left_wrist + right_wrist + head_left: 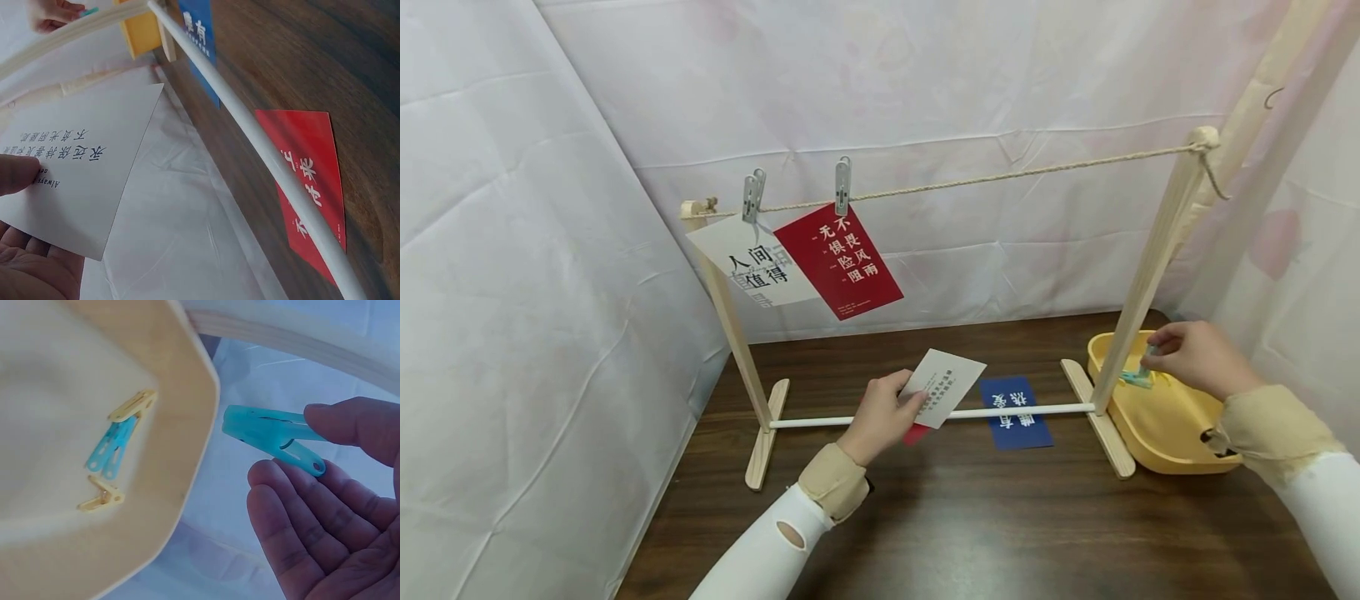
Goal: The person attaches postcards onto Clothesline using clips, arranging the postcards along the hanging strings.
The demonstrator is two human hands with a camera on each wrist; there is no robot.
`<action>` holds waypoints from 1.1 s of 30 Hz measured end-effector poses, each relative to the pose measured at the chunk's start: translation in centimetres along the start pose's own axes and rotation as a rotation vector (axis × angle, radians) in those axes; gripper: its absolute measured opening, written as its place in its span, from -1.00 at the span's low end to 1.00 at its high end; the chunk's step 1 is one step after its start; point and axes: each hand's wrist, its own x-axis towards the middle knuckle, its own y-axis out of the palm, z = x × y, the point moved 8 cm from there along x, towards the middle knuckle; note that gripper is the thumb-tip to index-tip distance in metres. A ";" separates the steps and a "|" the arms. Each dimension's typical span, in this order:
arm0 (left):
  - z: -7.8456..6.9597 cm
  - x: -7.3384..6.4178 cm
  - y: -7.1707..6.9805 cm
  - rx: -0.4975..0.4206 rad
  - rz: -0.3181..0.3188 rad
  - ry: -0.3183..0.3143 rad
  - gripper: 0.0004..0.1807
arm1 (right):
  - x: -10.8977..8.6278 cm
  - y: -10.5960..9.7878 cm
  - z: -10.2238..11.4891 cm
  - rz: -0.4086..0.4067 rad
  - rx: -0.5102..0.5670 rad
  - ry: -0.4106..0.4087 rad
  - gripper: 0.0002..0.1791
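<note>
The thumb and fingers of the left hand (pixel 880 408) pinch a white rectangular paper card with dark printed writing (pixel 946 379): thumb on the upper face, the other fingers beneath, most of the sheet reaching out past the fingertips. The right hand (pixel 1201 358) holds a translucent teal plastic clothespin (pixel 269 434) by its handle end, thumb on one arm, fingertips at the other, and the biting end points away from the fingers. Just below those fingers is a yellow plastic tray (pixel 1161 425).

The card should be light and thin but fairly stiff, easily creased, so a flat pinch near one edge looks right. The clothespin is probably light, springy and somewhat slick; the ends of its two arms, where the thumb and fingertips already lie, are the place to squeeze.

Only the right wrist view shows clearly what lies in the tray beside the fingers: two pale yellow pins and a blue plastic pin (pixel 112 450). The left wrist view shows most of a red card with white writing (pixel 322 150) on the dark wooden counter (pixel 1000 517) beyond the left fingers; from the head, only a corner peeks out. The head view alone shows a twisted rope (pixel 985 181) above both hands, with two silver clips (pixel 842 187) holding cards.
</note>
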 end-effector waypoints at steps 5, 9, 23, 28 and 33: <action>0.3 0.1 -0.3 -0.045 -0.028 -0.011 -0.88 | -0.6 -0.6 0.9 -0.034 0.011 -0.019 -0.52; 0.2 0.2 -0.6 -0.106 -0.042 -0.019 -0.86 | -1.1 -1.2 1.8 -0.076 0.007 -0.041 -0.53; 0.0 0.6 -1.0 -0.288 -0.100 -0.072 -0.77 | -2.6 -2.5 4.5 -0.161 0.020 -0.086 -0.60; -0.2 0.8 -0.8 -0.361 -0.082 -0.061 -0.73 | -3.1 -3.1 5.1 -0.184 0.041 -0.092 -0.62; -0.6 1.0 -1.0 -0.434 -0.076 -0.034 -0.69 | -3.6 -3.7 5.9 -0.176 0.045 -0.077 -0.60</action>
